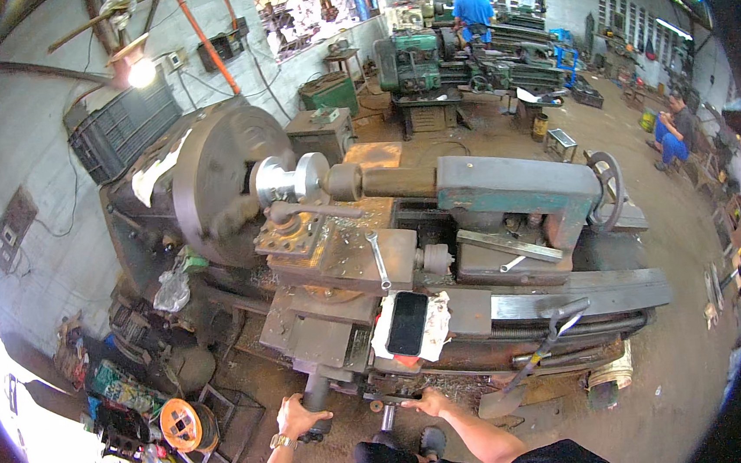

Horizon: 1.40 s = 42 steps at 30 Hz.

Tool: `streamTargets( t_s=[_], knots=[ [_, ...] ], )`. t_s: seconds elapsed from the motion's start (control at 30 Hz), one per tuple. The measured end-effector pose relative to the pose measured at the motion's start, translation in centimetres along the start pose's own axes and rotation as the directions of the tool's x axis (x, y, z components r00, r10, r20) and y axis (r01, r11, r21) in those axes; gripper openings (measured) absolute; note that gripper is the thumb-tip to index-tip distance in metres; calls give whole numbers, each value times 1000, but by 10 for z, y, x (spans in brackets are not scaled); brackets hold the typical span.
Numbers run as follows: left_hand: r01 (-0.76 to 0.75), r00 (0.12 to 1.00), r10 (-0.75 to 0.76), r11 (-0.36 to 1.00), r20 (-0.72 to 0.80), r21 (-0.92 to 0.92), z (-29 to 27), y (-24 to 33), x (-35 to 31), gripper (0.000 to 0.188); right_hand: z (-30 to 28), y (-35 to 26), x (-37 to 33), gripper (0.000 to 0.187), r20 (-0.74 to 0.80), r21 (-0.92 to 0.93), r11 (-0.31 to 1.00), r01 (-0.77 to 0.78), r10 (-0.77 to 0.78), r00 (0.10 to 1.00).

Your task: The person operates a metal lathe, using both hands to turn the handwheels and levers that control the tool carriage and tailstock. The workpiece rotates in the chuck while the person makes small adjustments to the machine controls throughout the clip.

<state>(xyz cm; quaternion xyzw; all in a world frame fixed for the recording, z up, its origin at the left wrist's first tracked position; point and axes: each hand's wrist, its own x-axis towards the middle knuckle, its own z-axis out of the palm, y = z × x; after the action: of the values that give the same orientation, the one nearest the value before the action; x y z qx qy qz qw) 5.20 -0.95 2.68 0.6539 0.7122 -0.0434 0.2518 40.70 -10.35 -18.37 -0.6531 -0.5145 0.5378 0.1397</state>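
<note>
I stand at a large metal lathe. At its front, my left hand [295,418] is closed on a dark crank handle [317,397] below the cross slide. To the right, my right hand [428,403] grips the end of a short lever [391,398] on the apron, partly hidden by the fingers. A shiny spool-shaped metal workpiece [273,183] sits between the big round chuck [231,177], which looks blurred, and the tailstock spindle [397,181]. The tool post [288,234], with its clamping lever, stands just in front of the workpiece.
A wrench [379,261] and a phone [406,323] on a white cloth lie on the carriage. A handwheel [608,191] juts from the tailstock. Cable spool [185,424] and clutter lie left. One person [473,14] stands at a far green lathe; another [674,133] sits right.
</note>
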Motion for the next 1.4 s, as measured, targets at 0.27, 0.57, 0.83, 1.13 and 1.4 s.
streamTargets(
  t_s=[0.27,0.57,0.83,1.13,1.4],
  knots=[
    [-27,999,26,999,-34,-18,2,-2,1,109,1,2,-1,67,-9,93,995,27,-26,1000],
    [-2,1000,1,1000,-28,-21,1,0,-1,109,7,7,-2,55,-89,209,960,188,-173,981],
    [-25,1000,24,1000,-14,-13,-1,1,-1,110,5,12,2,54,24,198,979,48,-54,998],
    [-1,1000,1,1000,0,-31,-3,2,-1,110,12,19,4,68,-85,289,944,159,-140,986],
    [4,1000,-3,1000,29,-26,-2,0,0,111,3,12,0,68,-3,206,969,133,-135,991]
  ],
)
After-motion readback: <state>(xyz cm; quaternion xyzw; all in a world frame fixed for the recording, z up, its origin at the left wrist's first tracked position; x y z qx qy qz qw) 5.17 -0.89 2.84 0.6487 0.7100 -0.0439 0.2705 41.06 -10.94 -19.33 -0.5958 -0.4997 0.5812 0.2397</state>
